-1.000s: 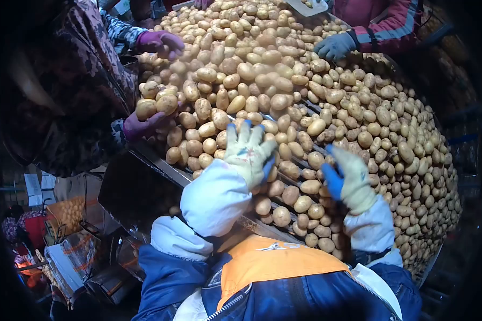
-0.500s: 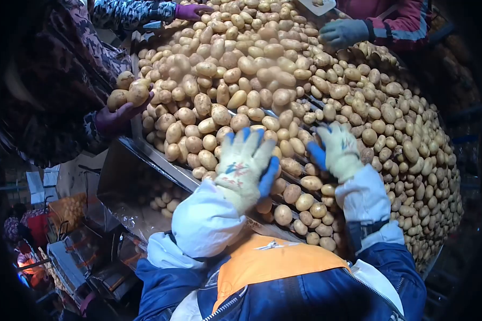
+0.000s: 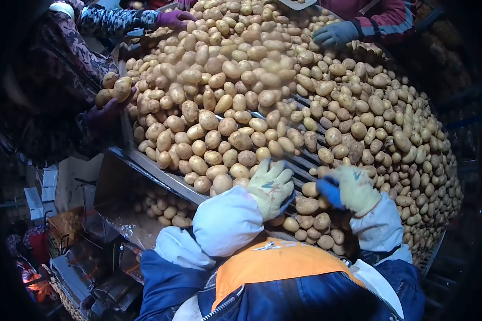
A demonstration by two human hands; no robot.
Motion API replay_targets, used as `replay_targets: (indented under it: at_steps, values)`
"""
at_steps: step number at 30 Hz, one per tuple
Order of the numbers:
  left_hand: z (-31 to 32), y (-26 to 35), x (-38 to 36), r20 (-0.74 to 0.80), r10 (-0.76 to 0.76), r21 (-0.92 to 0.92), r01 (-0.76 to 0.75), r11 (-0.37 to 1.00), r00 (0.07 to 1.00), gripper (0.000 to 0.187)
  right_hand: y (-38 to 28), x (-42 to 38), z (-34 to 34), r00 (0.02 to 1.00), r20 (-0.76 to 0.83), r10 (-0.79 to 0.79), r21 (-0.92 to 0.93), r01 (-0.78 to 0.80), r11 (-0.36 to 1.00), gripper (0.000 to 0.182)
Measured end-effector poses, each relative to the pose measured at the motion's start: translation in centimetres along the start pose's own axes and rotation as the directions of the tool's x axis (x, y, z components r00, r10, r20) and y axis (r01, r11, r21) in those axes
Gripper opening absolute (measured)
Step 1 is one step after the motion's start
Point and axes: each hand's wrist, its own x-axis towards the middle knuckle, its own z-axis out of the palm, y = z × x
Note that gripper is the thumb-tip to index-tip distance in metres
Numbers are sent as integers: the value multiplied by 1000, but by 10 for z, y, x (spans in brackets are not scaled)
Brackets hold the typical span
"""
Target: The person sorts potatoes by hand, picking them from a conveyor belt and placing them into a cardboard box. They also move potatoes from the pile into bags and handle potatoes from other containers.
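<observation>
My left hand [image 3: 273, 188], in a pale yellow glove with blue fingertips, lies palm down over potatoes at the near edge of the heap. Its fingers are bent and a little apart, with nothing visibly gripped. My right hand [image 3: 352, 190], gloved alike and slightly blurred, is to the right with its blue thumb side toward a potato [image 3: 309, 189]. Its thumb stands apart from the fingers; the palm is hidden. Between and below the hands lie several potatoes [image 3: 305, 205]. Dark slats [image 3: 300, 170] show between the hands and the heap.
A big heap of potatoes [image 3: 214, 80] spreads across the slatted table, bounded by a metal edge [image 3: 163, 177] at the left. Below it a box [image 3: 112, 198] holds potatoes. One co-worker's purple glove [image 3: 104, 112] holds potatoes; another's blue-grey glove [image 3: 336, 33] rests on the heap.
Both my hands have come nearer to my body; the left also moved right and its spread fingers have bent. Potatoes between them have shifted, baring more slats. The view has shifted slightly.
</observation>
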Motion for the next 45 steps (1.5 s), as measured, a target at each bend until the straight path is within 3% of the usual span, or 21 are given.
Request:
replay_targets:
  at_steps: [1,3,6,7,9,12,16,18,19,21,22,23,25,27,29,30,32,39,42,44,45]
  values:
    - [-1,1,-2,30,-10,2,10,1000,1000,31,8,11,-3,999,-34,-24,30,25,999,32]
    - [0,4,-4,-27,-40,38,41,998,999,29,23,30,11,923,-354,-152,-230,71,971,35]
    - [-8,1,-6,-54,-114,22,115,993,992,26,5,73,6,869,-387,-309,-344,175,922,45]
    - [-10,-2,-8,-97,-153,-63,148,987,983,25,2,86,10,869,-382,-316,-342,185,922,45]
    - [-12,-7,-14,-138,-204,-148,183,972,969,24,3,114,27,942,-94,-322,-516,230,825,57]
    - [-9,-17,-28,-370,-219,-165,168,972,903,18,17,135,13,957,-91,-277,-252,247,936,59]
    - [-21,-16,-33,-394,-288,-222,213,951,873,15,14,143,2,990,-96,-106,86,114,990,51]
    - [-18,-17,-33,-437,-257,-208,181,961,862,15,3,140,1,988,-64,-141,382,155,911,43]
    - [-18,-17,-33,-475,-228,-194,151,969,850,15,-6,135,-5,988,-65,-142,381,156,911,43]
    - [-27,-13,-36,-433,-289,-251,194,948,854,14,-15,128,-13,995,-46,-91,780,93,619,40]
    - [-32,-11,-38,-388,-346,-304,236,923,854,13,2,129,-11,986,-149,-70,606,148,782,43]
    - [-35,-12,-41,-389,-345,-304,234,923,854,13,7,126,-13,986,-151,-70,605,148,783,43]
    - [-38,-14,-46,-392,-361,-395,199,897,846,11,8,115,-13,986,-37,163,250,-149,957,48]
    - [-34,-10,-46,-464,-379,-426,173,888,801,12,19,101,9,977,-132,-165,-123,149,981,54]
    - [-34,-6,-44,-448,-441,-473,212,855,778,14,24,112,47,978,-106,-181,-307,141,941,60]
    - [-33,-4,-44,-449,-441,-472,213,855,777,14,13,109,56,946,-231,-229,-400,122,908,56]
    - [-32,-1,-46,-404,-537,-563,261,784,741,14,-2,120,60,958,-191,-214,-417,118,901,52]
    - [-33,2,-51,-457,-531,-560,233,795,714,16,2,111,50,995,-38,-91,-291,76,954,25]
    - [-48,7,-46,-286,-599,-664,296,687,747,16,7,114,62,996,-55,-74,-388,47,921,26]
    - [-48,14,-43,-85,-717,-789,393,472,692,26,10,115,61,993,-59,-97,-363,69,929,25]
    - [-56,15,-41,-91,-716,-789,388,476,692,26,12,116,58,991,-59,-123,-338,96,936,24]
